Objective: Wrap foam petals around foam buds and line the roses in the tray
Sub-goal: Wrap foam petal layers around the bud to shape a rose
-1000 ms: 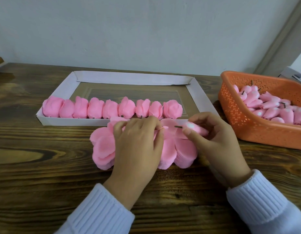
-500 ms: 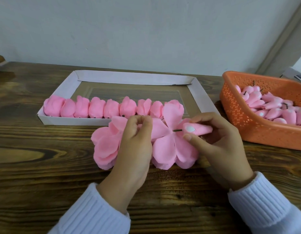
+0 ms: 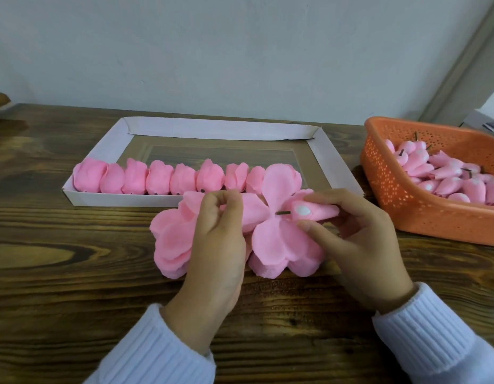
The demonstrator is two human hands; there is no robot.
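head view: the right hand point(image 3: 362, 239) pinches a bud point(image 3: 312, 212), its stem at the middle of a petal piece point(image 3: 273, 236) that the left hand point(image 3: 218, 239) pinches by one lobe, just above a petal stack point(image 3: 171, 245) on the table point(image 3: 60, 286). behind them, roses point(image 3: 160, 177) line the near wall of the tray point(image 3: 110, 151), and a basket point(image 3: 406, 212) of more buds sits to the right.

Tray point(image 3: 118, 199): 1.
Roses point(image 3: 160, 177) in tray: 8 in view.
Basket point(image 3: 406, 206): 1.
Buds point(image 3: 445, 173) in basket: over ten, exact count unclear.
Separate bud point(image 3: 315, 212): 1.
Petal sheet point(image 3: 270, 239), lifted: 1.
Stack point(image 3: 171, 245) of petal sheets: 1, sheets uncountable.
Hands: 2, left hand point(image 3: 218, 239) and right hand point(image 3: 367, 234).
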